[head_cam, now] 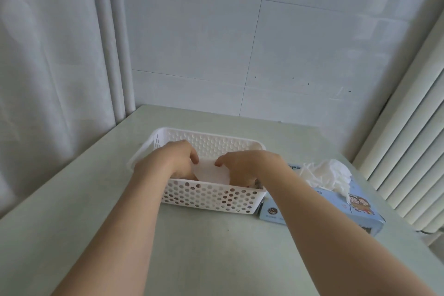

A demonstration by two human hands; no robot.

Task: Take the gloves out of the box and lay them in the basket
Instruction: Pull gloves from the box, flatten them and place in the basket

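Glove [211, 172] inside basket [211, 196], between left hand [173, 159] and right hand [248, 166], apparently in both hands' pinch.

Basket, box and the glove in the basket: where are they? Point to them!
basket [209, 196], head view, on its holed front wall.
box [336, 206], head view, on its blue top.
glove [211, 173], head view, on its flat middle, inside the basket.
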